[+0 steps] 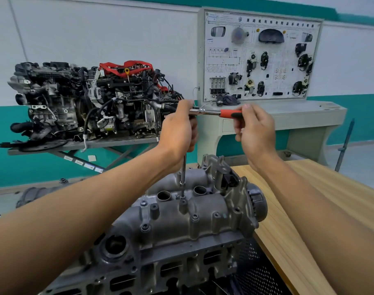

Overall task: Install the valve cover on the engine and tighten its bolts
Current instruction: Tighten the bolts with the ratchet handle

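Valve cover [181, 220] lay beside a wooden bench [309, 209], teal wall [363, 118] behind; left hand [177, 128] gripped the ratchet [205, 112], right hand [254, 130] held its handle [229, 113].

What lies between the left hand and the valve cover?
Head view: the extension bar of the ratchet, running from the left hand down to the valve cover.

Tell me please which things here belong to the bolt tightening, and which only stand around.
Belong to the job:
valve cover on the engine; ratchet with its extension bar reaching down to the cover; left hand gripping the ratchet head; right hand holding its red handle.

Just standing around:
second engine on a stand; display board with car parts; wooden table.
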`<state>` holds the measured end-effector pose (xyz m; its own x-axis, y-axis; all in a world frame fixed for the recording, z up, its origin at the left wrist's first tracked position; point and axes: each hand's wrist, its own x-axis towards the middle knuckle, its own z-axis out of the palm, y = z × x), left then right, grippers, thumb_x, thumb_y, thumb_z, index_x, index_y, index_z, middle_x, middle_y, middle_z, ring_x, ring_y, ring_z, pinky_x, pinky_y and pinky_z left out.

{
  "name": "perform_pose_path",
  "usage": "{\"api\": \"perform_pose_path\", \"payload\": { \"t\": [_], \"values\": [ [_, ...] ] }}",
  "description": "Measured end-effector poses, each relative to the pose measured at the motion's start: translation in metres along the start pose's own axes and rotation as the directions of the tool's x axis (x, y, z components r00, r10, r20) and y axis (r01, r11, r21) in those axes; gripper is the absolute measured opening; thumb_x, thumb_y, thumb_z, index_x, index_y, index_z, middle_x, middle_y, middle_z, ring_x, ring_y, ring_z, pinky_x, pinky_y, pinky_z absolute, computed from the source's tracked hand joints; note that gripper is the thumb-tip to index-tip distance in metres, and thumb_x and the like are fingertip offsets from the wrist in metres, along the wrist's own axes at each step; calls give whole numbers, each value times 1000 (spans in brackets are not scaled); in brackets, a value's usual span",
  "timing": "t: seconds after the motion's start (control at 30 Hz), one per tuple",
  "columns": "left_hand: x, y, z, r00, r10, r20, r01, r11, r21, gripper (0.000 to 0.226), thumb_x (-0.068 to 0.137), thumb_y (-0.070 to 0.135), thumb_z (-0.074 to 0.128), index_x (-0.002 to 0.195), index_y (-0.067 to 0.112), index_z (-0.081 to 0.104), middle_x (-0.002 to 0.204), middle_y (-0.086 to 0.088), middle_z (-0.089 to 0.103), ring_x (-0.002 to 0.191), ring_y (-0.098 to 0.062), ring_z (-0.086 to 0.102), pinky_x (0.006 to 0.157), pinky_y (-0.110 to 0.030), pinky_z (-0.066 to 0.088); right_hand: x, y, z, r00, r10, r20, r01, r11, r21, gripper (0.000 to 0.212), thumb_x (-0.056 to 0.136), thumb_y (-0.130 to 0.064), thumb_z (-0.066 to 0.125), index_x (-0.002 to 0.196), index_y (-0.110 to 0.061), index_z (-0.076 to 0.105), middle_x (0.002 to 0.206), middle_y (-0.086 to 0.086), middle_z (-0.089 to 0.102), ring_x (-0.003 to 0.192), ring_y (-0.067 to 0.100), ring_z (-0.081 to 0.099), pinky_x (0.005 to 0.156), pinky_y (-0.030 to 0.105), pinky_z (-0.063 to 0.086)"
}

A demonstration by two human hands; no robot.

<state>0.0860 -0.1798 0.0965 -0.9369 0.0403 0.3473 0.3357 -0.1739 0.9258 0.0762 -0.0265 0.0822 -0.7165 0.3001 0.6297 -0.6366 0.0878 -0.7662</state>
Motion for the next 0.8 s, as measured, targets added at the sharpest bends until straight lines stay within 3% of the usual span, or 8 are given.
{"api": "perform_pose_path", "payload": {
  "t": [0.07,0.13,0.2,0.4,0.47,0.57,0.67,0.8],
  "values": [
    [3,1,-3,1000,-20,-11,19,999,-46,51,101,40,38,54,25,24,47,4,18,42,-15,13,39,-18,15,-24,-11,-3,973,-209,-97,208,978,-18,31,100,-25,51,72,-13,56,60,4,43,54,17,36,48,36,28],
    [4,0,-3,1000,-16,-11,15,998,-61,52,102,39,37,53,25,25,46,5,19,39,-14,13,38,-16,15,-49,-26,-1,919,-363,-153,362,932,-34,27,95,-25,57,68,-23,55,55,-13,43,50,5,37,47,22,30],
    [3,0,-1,1000,-11,15,12,997,-74,54,101,38,36,50,26,26,45,5,19,38,-14,13,38,-16,15,-70,-39,4,894,-416,-168,415,909,-42,25,95,-18,61,71,-25,57,54,-16,44,49,-1,40,49,10,31],
    [1,3,-4,997,4,-73,-12,994,-105,59,97,37,40,39,27,31,45,5,24,45,-12,17,48,-22,14,-100,-53,28,886,-437,-156,450,892,54,11,90,-10,69,80,-8,66,61,-14,54,54,-2,51,54,11,40],
    [-1,4,-5,994,15,-106,-25,995,-96,61,96,36,41,36,27,36,46,5,30,51,-14,23,49,-28,20,-104,-54,31,893,-425,-148,442,891,106,7,90,-13,69,83,-12,67,62,-17,57,56,-2,54,55,10,42],
    [-6,8,-3,994,-33,-105,23,995,-96,64,98,37,39,35,26,33,41,6,27,39,-13,20,43,-22,17,-96,-58,22,923,-382,-35,384,915,121,10,88,-23,70,86,-13,67,64,-17,60,56,0,55,54,11,42],
    [-9,23,1,997,-65,-51,60,994,-94,59,101,38,37,44,27,27,43,5,21,37,-14,14,38,-19,13,-74,-63,-3,961,-249,124,219,952,212,29,81,-38,70,96,-13,67,65,-9,63,57,7,56,54,17,44],
    [-10,71,13,998,7,-61,-18,982,-188,51,99,40,40,53,26,25,45,6,20,40,-13,13,38,-21,12,-48,-61,-36,985,-51,165,7,967,256,37,85,-52,57,102,-20,65,77,3,68,73,15,60,64,30,43]
  ]
}}
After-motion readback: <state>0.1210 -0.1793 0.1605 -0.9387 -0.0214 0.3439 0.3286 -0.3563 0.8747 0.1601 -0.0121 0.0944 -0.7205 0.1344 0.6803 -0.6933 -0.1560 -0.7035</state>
